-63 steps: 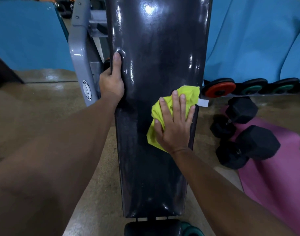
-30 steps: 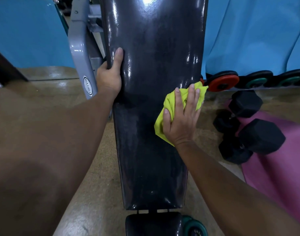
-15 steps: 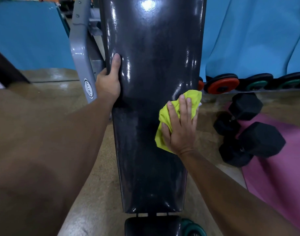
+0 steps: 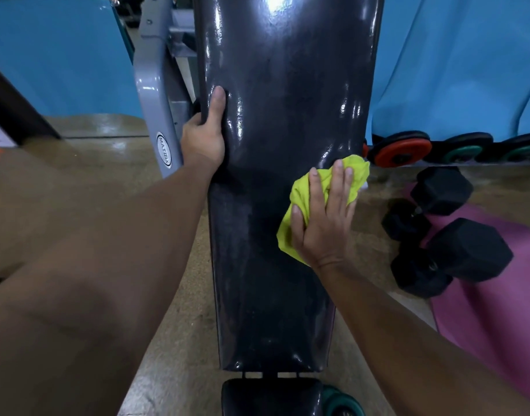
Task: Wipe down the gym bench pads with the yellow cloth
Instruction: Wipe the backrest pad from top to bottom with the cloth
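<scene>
1. Since half a second ago the right hand (image 4: 323, 223) and the yellow cloth (image 4: 320, 199) have slid slightly toward 3 o'clock along the long back pad (image 4: 281, 145); the left hand (image 4: 205, 133) has stayed at the pad's 9 o'clock edge.
2. The right hand lies flat on the cloth, its fingers straight and slightly spread, pressing it against the pad's right edge. The palm covers much of the cloth; bunched folds show above the fingertips and a corner shows toward 7 o'clock.
3. The left hand's grip wraps the pad's left edge: the thumb lies on the glossy face, the other fingers curl behind and are hidden.
4. The pad's upper end is cut off at 12 o'clock. At 6 o'clock the seat pad (image 4: 269, 397) is only partly in view.
5. The grey frame (image 4: 155, 94) stands at 10 o'clock, with a round badge that reads MATRIX.
6. At 3 o'clock two black hex dumbbells (image 4: 456, 253) lie partly on a pink mat (image 4: 498, 325).
7. Plate-type weights (image 4: 403, 150) sit beyond them by the blue covering (image 4: 453, 61), some cut off at the right edge.
</scene>
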The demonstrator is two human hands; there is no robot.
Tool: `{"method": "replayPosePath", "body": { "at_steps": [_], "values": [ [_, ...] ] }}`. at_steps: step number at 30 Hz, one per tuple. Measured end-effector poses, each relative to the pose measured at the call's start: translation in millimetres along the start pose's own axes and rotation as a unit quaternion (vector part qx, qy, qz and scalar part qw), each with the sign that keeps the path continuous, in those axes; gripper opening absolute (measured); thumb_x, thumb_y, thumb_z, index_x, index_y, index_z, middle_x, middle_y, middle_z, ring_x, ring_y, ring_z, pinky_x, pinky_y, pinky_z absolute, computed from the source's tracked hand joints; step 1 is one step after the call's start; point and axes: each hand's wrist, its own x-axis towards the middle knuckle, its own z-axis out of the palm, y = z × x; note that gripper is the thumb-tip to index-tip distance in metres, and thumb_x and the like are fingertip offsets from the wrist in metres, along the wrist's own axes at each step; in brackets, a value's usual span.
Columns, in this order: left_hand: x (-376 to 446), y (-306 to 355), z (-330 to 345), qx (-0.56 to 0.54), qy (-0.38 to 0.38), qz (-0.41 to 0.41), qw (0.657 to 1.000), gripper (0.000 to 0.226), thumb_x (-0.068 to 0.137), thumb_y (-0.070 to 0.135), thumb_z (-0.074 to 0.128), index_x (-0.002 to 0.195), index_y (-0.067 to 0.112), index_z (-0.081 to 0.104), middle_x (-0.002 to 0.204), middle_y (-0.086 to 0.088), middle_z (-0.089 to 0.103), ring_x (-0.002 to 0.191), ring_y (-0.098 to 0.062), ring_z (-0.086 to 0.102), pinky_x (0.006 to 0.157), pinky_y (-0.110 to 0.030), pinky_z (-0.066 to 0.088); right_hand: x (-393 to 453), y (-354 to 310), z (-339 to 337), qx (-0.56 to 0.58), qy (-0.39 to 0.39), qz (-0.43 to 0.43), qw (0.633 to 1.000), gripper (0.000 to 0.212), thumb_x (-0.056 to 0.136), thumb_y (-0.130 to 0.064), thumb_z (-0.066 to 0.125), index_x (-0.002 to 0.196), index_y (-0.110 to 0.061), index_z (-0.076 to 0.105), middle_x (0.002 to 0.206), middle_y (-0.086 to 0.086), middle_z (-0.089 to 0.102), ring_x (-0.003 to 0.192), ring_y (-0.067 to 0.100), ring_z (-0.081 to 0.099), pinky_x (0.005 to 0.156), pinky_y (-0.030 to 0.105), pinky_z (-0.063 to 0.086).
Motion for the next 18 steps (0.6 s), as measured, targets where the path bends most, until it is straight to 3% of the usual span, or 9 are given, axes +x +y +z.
{"method": "replayPosePath", "body": {
  "at_steps": [2, 7, 11, 14, 18],
  "values": [
    [0, 1, 0, -0.001, 0.004, -0.003, 1.0, 0.046, 0.092, 0.072, 0.048, 0.094, 0.03, 0.065, 0.081, 0.022, 0.059, 0.075, 0.006, 0.053, 0.081, -0.016, 0.035, 0, -12, 2, 0.009, 0.002, 0.0, 1.0, 0.063, 0.102, -0.045, 0.038, 0.156, -0.012, 0.036, 0.165, 0.025, 0.02, 0.155, 0.043, 0.013, 0.12, 0.067, 0.016],
    [-1, 4, 0, -0.001, 0.008, 0.005, 1.0, 0.044, 0.093, 0.071, 0.048, 0.095, 0.03, 0.066, 0.083, 0.022, 0.061, 0.086, -0.003, 0.057, 0.082, -0.016, 0.036, -21, 11, -2, -0.035, -0.024, -0.103, 0.994, 0.059, 0.104, -0.046, 0.035, 0.154, -0.016, 0.043, 0.165, 0.021, 0.026, 0.156, 0.038, 0.017, 0.121, 0.066, 0.018],
    [-1, -1, 2, -0.003, 0.008, 0.005, 1.0, 0.041, 0.093, 0.07, 0.048, 0.094, 0.031, 0.063, 0.081, 0.024, 0.058, 0.084, -0.001, 0.055, 0.084, -0.015, 0.035, -8, 6, -2, -0.021, -0.013, -0.066, 0.998, 0.06, 0.102, -0.046, 0.037, 0.154, -0.016, 0.042, 0.165, 0.022, 0.024, 0.156, 0.039, 0.015, 0.125, 0.062, 0.004],
    [0, 0, 1, -0.004, 0.012, 0.004, 1.0, 0.045, 0.093, 0.071, 0.047, 0.097, 0.029, 0.065, 0.082, 0.023, 0.058, 0.088, -0.003, 0.056, 0.085, -0.015, 0.035, -3, -17, 4, -0.008, -0.006, -0.029, 1.0, 0.061, 0.103, -0.045, 0.036, 0.155, -0.013, 0.04, 0.165, 0.025, 0.023, 0.155, 0.043, 0.016, 0.123, 0.066, 0.008],
    [1, 2, 1, -0.001, 0.016, 0.004, 1.0, 0.048, 0.094, 0.07, 0.046, 0.098, 0.026, 0.066, 0.084, 0.02, 0.058, 0.095, -0.008, 0.056, 0.085, -0.016, 0.035, -16, -6, 1, -0.02, -0.032, -0.095, 0.995, 0.059, 0.104, -0.046, 0.035, 0.155, -0.016, 0.04, 0.165, 0.021, 0.026, 0.156, 0.039, 0.017, 0.12, 0.067, 0.019]
  ]
}}
